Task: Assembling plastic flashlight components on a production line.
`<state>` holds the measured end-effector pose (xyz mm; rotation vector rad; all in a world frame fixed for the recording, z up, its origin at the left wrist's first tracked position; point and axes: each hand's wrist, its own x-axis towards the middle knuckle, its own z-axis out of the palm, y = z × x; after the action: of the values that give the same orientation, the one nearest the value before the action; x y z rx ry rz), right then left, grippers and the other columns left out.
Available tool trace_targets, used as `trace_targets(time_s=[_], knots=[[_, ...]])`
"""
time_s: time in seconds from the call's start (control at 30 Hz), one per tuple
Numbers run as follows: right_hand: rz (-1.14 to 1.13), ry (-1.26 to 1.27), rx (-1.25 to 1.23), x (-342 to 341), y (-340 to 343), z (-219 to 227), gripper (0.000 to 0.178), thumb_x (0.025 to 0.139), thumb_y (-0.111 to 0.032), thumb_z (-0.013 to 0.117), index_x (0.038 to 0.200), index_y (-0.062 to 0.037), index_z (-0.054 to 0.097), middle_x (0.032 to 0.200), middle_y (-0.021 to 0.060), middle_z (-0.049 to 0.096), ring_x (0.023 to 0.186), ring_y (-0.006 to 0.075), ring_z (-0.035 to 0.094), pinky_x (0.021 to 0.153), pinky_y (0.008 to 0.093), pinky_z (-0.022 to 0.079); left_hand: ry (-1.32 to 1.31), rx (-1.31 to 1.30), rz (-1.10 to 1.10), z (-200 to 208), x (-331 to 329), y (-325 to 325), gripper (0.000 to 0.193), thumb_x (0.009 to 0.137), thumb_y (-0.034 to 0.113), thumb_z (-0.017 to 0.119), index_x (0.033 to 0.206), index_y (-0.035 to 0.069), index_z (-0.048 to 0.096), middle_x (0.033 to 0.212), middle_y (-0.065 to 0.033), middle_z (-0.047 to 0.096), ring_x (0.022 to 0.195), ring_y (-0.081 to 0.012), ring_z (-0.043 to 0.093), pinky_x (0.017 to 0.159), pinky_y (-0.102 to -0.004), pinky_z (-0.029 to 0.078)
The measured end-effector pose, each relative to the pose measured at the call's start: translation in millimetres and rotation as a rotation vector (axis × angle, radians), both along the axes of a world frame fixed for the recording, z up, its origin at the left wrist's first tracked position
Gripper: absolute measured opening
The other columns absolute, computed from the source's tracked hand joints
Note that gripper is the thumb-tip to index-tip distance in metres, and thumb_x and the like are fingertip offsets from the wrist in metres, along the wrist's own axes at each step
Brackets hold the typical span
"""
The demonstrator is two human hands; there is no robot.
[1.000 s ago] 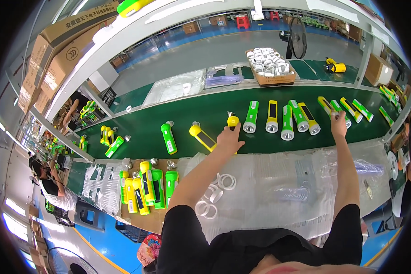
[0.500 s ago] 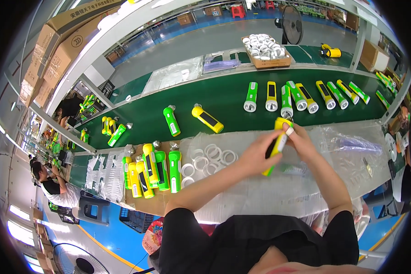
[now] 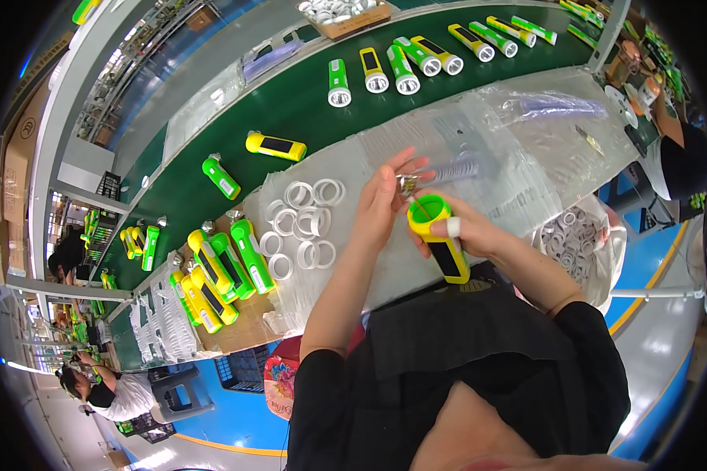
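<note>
My right hand (image 3: pixel 471 228), its thumb in a white cover, grips a yellow flashlight body (image 3: pixel 450 263) with a dark panel. The open end, with a green inner rim, faces up. A small silver lamp cup (image 3: pixel 406 185) hangs just above that opening on a thin wire. My left hand (image 3: pixel 381 206) holds the cup by its thumb side, other fingers extended; its exact grip is partly hidden. Left of my left forearm, several white rings (image 3: pixel 281 268) lie on the plastic-covered bench (image 3: pixel 346 275). Past them, green and yellow flashlight bodies (image 3: pixel 251 257) are grouped on cardboard.
Finished-looking flashlights (image 3: pixel 338 82) stand in a row along the green surface (image 3: pixel 291 102). Two more bodies, one yellow (image 3: pixel 276 147), lie nearer. A bag of rings (image 3: pixel 571 243) is at the right, below the bench edge. Other people (image 3: pixel 122 396) sit at both sides.
My view has turned and tipped down. The yellow body has come closer to me with its open end up; my left hand has shifted from the body to the lamp cup.
</note>
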<state>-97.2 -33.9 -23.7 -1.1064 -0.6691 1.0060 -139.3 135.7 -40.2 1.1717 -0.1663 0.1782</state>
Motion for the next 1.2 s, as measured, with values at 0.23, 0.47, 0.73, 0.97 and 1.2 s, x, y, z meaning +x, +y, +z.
trace_targets(time_s=[0.23,0.47,0.73,0.97,1.2], knots=[[0.046,-0.107,-0.069,-19,-12,2,0.041,0.090,-0.023,0.063,0.120,-0.0023,0.045,0.093,0.0089,0.060,0.079,0.0162,0.061,0.074,0.0313,0.050,-0.051,0.420,0.187,2,-30,9,0.040,0.103,0.027,0.042,0.105,-0.003,0.068,0.107,-0.0140,0.063,0.095,-0.0178,0.059,0.080,-0.0284,0.048],[-0.114,-0.146,0.008,-32,-3,-4,0.048,0.096,-0.032,0.060,0.128,-0.0009,0.042,0.103,0.0082,0.057,0.084,0.0147,0.061,0.075,0.0286,0.050,-0.313,0.486,0.385,-1,-47,-24,0.039,0.102,0.027,0.040,0.104,0.001,0.069,0.106,-0.0107,0.063,0.100,-0.0237,0.058,0.085,-0.0336,0.044],[-0.387,0.051,0.030,-23,-28,-12,0.035,0.099,-0.024,0.053,0.127,-0.0050,0.043,0.093,0.0075,0.056,0.076,0.0148,0.058,0.069,0.0295,0.048,-0.490,0.814,0.245,-6,-12,-38,0.038,0.096,0.022,0.042,0.124,0.003,0.060,0.122,-0.0120,0.062,0.121,-0.0324,0.053,0.101,-0.0439,0.033],[-0.595,0.007,0.021,-10,-67,-23,0.039,0.099,-0.032,0.048,0.130,-0.0071,0.043,0.086,0.0120,0.057,0.073,0.0177,0.057,0.067,0.0296,0.046,-0.589,1.436,0.213,-37,86,-37,0.051,0.087,0.044,0.063,0.132,0.021,0.055,0.138,-0.0096,0.051,0.130,-0.0331,0.045,0.105,-0.0513,0.031],[-0.535,-0.017,0.042,-1,-75,-18,0.050,0.097,-0.042,0.051,0.129,-0.0045,0.043,0.084,0.0115,0.056,0.070,0.0169,0.055,0.066,0.0281,0.044,-0.379,1.609,0.215,-53,70,-11,0.068,0.081,0.050,0.068,0.139,0.020,0.048,0.143,-0.0109,0.045,0.134,-0.0320,0.039,0.107,-0.0519,0.029]])
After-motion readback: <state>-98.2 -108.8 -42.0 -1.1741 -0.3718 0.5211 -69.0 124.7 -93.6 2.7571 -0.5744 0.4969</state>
